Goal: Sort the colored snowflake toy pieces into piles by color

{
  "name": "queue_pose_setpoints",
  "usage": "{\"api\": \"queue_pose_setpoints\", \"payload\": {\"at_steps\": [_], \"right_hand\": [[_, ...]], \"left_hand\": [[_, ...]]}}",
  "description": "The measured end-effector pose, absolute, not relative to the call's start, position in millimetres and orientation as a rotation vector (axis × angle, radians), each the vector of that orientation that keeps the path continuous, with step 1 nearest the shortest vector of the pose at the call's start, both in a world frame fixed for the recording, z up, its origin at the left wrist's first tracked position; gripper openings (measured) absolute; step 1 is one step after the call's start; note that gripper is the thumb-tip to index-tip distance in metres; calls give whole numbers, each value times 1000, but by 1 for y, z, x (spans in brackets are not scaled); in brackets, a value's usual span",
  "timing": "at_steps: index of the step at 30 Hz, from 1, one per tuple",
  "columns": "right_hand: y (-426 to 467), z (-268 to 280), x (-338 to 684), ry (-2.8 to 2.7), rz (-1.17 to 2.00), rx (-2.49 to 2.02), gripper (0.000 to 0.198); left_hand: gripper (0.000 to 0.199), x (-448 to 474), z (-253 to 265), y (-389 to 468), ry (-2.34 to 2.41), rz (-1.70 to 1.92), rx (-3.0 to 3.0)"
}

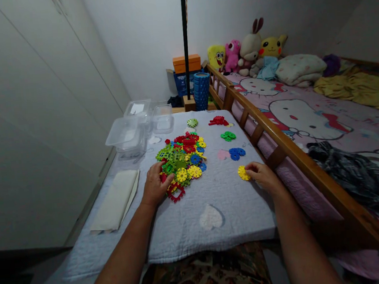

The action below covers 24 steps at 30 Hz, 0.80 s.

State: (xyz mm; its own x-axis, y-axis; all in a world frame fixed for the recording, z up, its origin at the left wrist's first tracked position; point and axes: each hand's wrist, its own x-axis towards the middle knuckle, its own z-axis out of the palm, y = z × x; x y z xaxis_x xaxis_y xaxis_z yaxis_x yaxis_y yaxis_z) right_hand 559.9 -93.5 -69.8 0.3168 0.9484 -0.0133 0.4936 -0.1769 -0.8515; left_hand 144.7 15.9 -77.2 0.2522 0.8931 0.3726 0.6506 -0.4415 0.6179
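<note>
A heap of plastic building pieces (180, 164) in green, red, yellow and blue lies mid-table. My left hand (156, 183) rests at its left edge, thumb and fingers apart around some red pieces (163, 177). On the right side of the table, my right hand (263, 176) pinches a yellow notched disc (243, 173) by its right edge. Beyond that disc are blue discs (237, 153), green pieces (228, 136) and red pieces (218, 121) in separate small groups. A single light green disc (192, 122) lies behind the heap.
Clear plastic containers (127, 136) stand at the back left. A folded cream cloth (117, 200) lies on the left of the cloth-covered table (184, 235). A wooden bed rail (277, 144) borders the right side. A black pole (185, 40) rises behind the table.
</note>
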Motion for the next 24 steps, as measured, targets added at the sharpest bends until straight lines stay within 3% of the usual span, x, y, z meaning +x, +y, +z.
{"api": "queue_pose_setpoints", "payload": {"at_steps": [11,24], "right_hand": [[-93,-77,547,-1595,242,-2012,30],[-95,-64,544,-1730,364,-1921,21]], "left_hand": [[51,145,-78,17,1453,1004,2182],[53,146,-80,17,1427,975,2206]]}}
